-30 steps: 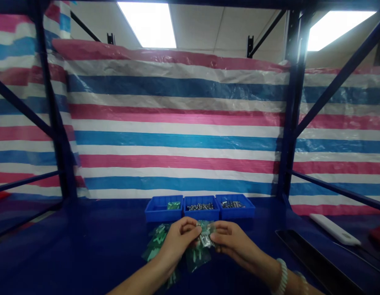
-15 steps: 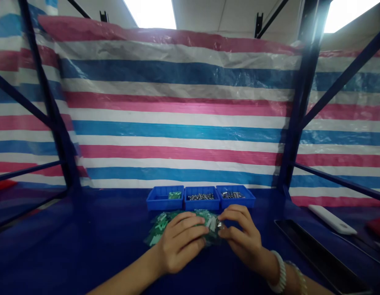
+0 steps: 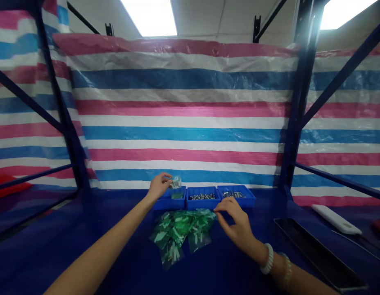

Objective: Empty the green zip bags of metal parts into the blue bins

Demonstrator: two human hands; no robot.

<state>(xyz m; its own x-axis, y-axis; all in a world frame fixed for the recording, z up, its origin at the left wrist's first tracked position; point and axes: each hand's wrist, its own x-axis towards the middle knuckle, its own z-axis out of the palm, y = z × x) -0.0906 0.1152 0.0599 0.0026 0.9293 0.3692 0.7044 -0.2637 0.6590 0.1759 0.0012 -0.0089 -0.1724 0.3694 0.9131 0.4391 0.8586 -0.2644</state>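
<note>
The striped tarpaulin (image 3: 190, 123) filled the back of the blue rack, and the dark blue table (image 3: 85, 246) ran beneath it; both sat as in the earlier pictures, though the camera had tipped slightly since half a second before. A long dark tray (image 3: 319, 254) lay to the right, with a white bar (image 3: 334, 219) beyond it; three blue bins stood in a row at the back of the table, the left bin (image 3: 168, 201), the middle bin (image 3: 203, 200) and the right bin (image 3: 237, 196), the last two holding small metal parts.

What had changed lay nearer the middle; a second earlier both hands had been pressed together over the heap of green bags (image 3: 180, 233), and now they had parted. The left hand (image 3: 159, 186) had gone out to the left bin and hovered over it, its fingertips pinched on a small filled bag (image 3: 175, 182), which hung just above the bin's opening; judging by that, one packet looked finished and about to be dropped in. The right hand (image 3: 236, 223) had stayed low, its fingers loosely curled and half open, holding nothing, its tips touching the right edge of the heap; the heap itself lay spread flat and uncovered, where before the hands had hidden most of it.
</note>
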